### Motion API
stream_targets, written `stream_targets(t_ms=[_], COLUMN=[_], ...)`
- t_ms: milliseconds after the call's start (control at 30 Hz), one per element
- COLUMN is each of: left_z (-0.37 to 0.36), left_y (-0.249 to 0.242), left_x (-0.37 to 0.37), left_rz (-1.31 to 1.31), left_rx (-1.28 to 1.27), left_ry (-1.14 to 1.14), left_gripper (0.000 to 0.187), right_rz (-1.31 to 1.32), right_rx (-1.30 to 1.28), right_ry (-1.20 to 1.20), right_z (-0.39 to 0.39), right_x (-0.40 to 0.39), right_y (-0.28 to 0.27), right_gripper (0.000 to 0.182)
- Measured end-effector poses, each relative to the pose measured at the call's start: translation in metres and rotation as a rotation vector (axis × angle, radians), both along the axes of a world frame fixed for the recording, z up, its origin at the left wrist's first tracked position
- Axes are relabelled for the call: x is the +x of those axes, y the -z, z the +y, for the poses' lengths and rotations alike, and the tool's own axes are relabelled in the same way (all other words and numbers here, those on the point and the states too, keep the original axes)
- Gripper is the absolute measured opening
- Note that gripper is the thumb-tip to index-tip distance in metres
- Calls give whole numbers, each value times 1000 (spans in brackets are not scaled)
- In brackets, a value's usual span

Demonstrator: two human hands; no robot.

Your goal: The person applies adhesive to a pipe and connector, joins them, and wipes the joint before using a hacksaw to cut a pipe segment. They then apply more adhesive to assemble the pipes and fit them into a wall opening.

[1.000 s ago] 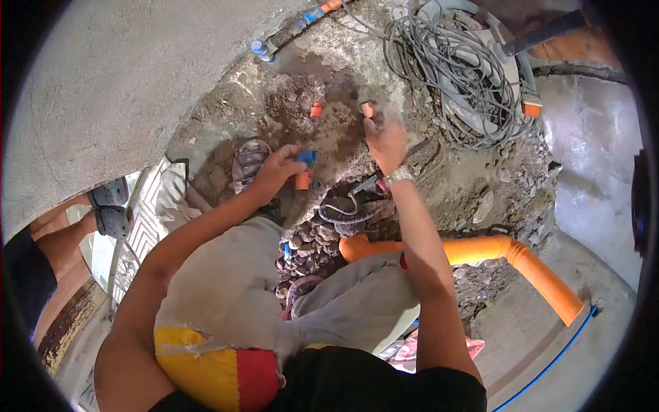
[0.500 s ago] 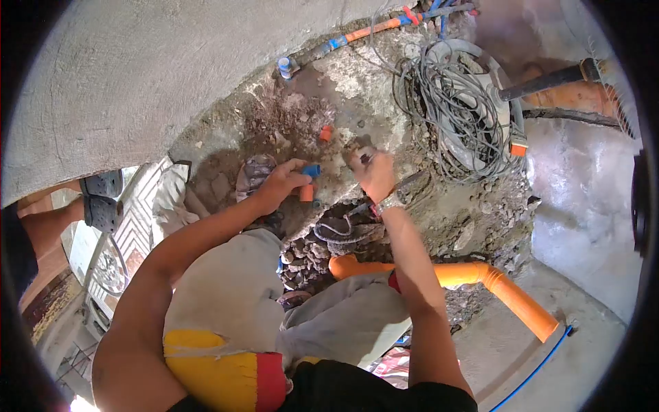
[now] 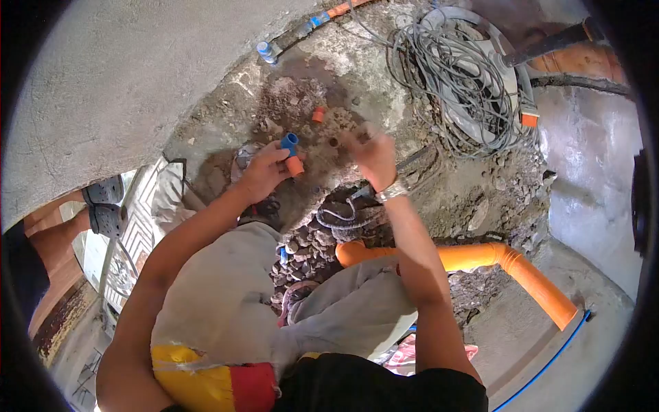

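My left hand (image 3: 266,168) is closed around a blue pipe fitting (image 3: 290,141), its round open end facing up. A short orange pipe piece (image 3: 294,166) joins the fitting's lower side. My right hand (image 3: 373,154), with a metal-banded watch on the wrist, is over the dirt to the right; its fingers are smeared by motion. Close to its fingertips is a small dark round thing (image 3: 334,142), too small to name. Another short orange pipe piece (image 3: 318,114) lies on the ground beyond both hands.
A coil of grey cable (image 3: 453,82) lies at upper right. An orange drain pipe (image 3: 508,261) bends past my right arm over rubble. A blue-capped pipe (image 3: 268,51) runs along the wall. Another person's dark clogs (image 3: 108,218) show at left.
My left hand has turned the blue fitting so its opening faces up, shifting slightly left. My right hand has moved up a little and is now blurred. The view has shifted slightly.
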State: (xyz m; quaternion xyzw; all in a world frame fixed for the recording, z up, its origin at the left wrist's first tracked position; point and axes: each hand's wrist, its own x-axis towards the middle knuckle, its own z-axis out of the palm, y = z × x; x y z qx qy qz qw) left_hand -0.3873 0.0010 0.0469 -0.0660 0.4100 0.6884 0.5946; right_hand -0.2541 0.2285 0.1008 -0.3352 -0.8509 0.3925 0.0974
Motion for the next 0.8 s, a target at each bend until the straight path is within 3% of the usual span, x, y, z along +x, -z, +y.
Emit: stream_targets(t_ms=[100, 133, 233, 267, 400, 467, 533, 600, 667, 767, 800], left_z=[3, 4, 5, 7, 16, 20, 21, 26, 36, 36, 38], left_y=[-2, -2, -7, -9, -32, -42, -42, -46, -58, -37, -31], left_x=[1, 2, 5, 8, 23, 23, 22, 17, 4, -60, -85], left_rz=[36, 57, 208, 327, 420, 470, 486, 503, 966, 866, 1037], left_rx=[-59, -57, -66, -72, -1, -27, -26, -21, -198, -166, -340], left_ry=[12, 50, 167, 247, 310, 377, 379, 382, 338, 133, 63], left_gripper=[39, 41, 44, 45, 46, 46, 43, 39, 30, 31, 39], right_rz=[-16, 205, 220, 96, 151, 150, 147, 128, 93, 44, 7], right_rx=[-74, -73, -4, -262, -493, -440, -385, -526, -542, -490, -545], right_ry=[-66, -90, -171, -249, -379, -407, -436, -401, -297, -175, -145], right_z=[27, 24, 9, 7, -23, -24, -22, -13, -4, 7, 9], right_x=[7, 7, 8, 10, 6, 5, 5, 4, 3, 7, 8], right_y=[-2, 0, -2, -4, -18, -14, -10, -8, -8, -2, -2], right_gripper=[18, 20, 27, 34, 36, 34, 33, 30, 30, 28, 28])
